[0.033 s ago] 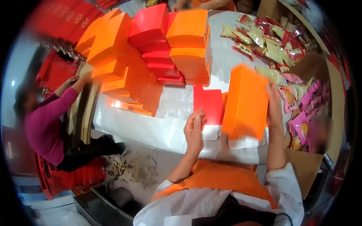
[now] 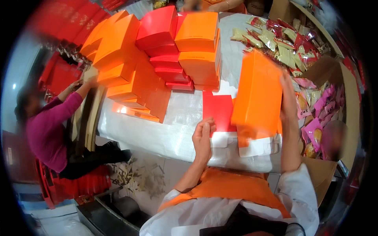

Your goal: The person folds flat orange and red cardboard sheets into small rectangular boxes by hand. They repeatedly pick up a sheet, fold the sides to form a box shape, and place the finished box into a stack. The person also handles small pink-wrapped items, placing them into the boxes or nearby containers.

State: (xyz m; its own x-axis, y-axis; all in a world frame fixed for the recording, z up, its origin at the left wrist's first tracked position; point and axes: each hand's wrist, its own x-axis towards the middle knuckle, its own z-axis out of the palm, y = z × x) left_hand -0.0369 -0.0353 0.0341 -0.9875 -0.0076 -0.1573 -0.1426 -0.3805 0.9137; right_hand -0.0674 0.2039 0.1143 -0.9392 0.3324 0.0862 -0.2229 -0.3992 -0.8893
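An orange box point(image 2: 258, 92) is held tilted above the near part of the white-covered table point(image 2: 181, 137). My right hand point(image 2: 287, 94) grips its right side, with the fingers partly hidden and blurred. My left hand point(image 2: 202, 137) is held with curled fingers and the thumb up, apart from the orange box, and nothing shows in it. Just behind that hand lies a flat red carton point(image 2: 218, 112) with white flaps. Beneath the raised box, flat orange cartons point(image 2: 254, 143) with white flaps lie near the table's front edge.
Stacked orange boxes point(image 2: 118, 43) and red boxes point(image 2: 159, 27) fill the far left. Wrapped snacks point(image 2: 283, 43) spread at the far right, beside a cardboard carton point(image 2: 346, 94) of pink packets point(image 2: 325, 100). A person in a purple top point(image 2: 49, 122) sits at left; another person's hands point(image 2: 218, 6) show behind the table.
The orange box has risen and moved away from me with my right hand, uncovering more of the flat orange cartons. My left hand has barely moved.
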